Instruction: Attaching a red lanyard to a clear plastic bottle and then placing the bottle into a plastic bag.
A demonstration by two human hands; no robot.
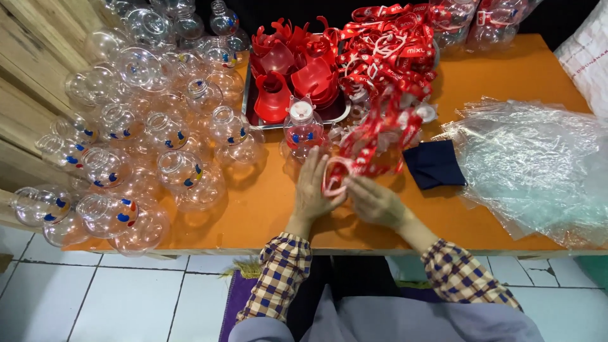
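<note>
Hands (345,196) on red-white strap (335,174), orange table (506,69).

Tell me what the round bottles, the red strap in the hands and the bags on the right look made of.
Round bottles: clear glossy plastic, apparently; see-through with bright glints. Red strap: looks like woven fabric ribbon, matte, limp and looping, held by left hand and right hand. Bags: thin clear plastic film, crinkled and shiny.
</note>
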